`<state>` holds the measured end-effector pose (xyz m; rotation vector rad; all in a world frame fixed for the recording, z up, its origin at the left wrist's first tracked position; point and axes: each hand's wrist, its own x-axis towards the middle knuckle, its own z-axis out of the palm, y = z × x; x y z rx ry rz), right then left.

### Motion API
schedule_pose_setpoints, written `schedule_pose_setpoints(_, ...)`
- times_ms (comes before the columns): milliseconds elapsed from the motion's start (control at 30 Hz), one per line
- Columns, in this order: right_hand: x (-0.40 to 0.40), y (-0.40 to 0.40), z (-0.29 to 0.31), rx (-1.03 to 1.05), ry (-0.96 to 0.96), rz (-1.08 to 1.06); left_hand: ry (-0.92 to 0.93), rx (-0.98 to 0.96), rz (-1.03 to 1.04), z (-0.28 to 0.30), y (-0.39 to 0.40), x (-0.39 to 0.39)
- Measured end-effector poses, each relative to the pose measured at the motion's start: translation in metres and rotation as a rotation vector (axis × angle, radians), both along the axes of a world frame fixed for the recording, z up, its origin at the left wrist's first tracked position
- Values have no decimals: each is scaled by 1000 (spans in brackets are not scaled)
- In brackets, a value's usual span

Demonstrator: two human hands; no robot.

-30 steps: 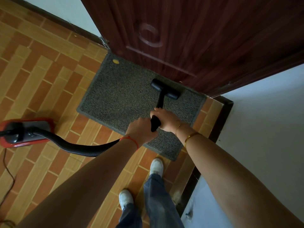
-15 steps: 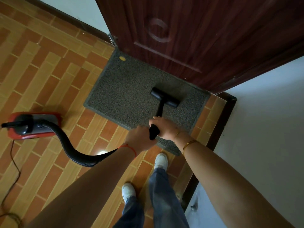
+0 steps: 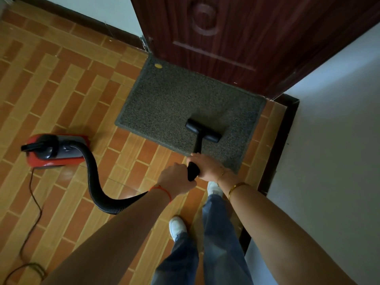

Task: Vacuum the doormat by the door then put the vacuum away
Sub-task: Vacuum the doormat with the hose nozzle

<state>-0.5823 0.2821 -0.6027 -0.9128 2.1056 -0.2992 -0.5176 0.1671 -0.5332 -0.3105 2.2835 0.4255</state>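
Note:
A dark grey doormat (image 3: 176,103) lies against the foot of a dark wooden door (image 3: 246,33). The black vacuum nozzle (image 3: 203,133) rests on the mat's near right part. Its black wand (image 3: 194,167) runs back to my hands. My left hand (image 3: 175,178) and my right hand (image 3: 205,166) both grip the wand, the right just ahead of the left. A ribbed black hose (image 3: 96,182) curves from under my left arm to the red and black vacuum body (image 3: 55,150) on the tiled floor at left. A small yellow speck (image 3: 158,65) sits on the mat's far left corner.
A white wall (image 3: 333,140) with a dark skirting board (image 3: 281,132) closes in the right side. The vacuum's power cord (image 3: 34,204) trails across the orange brick-pattern floor at the lower left. My feet in white shoes (image 3: 177,225) stand just behind the mat.
The nozzle has been drawn back from near the door to the mat's near part. My hands have come back with the wand, and the view has shifted to show more of the vacuum body.

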Motion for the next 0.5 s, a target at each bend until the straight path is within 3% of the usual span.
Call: schedule_pose_setpoints(500, 95, -7, 6, -47, -45, -79, -20, -35, -69, 10, -11, 88)
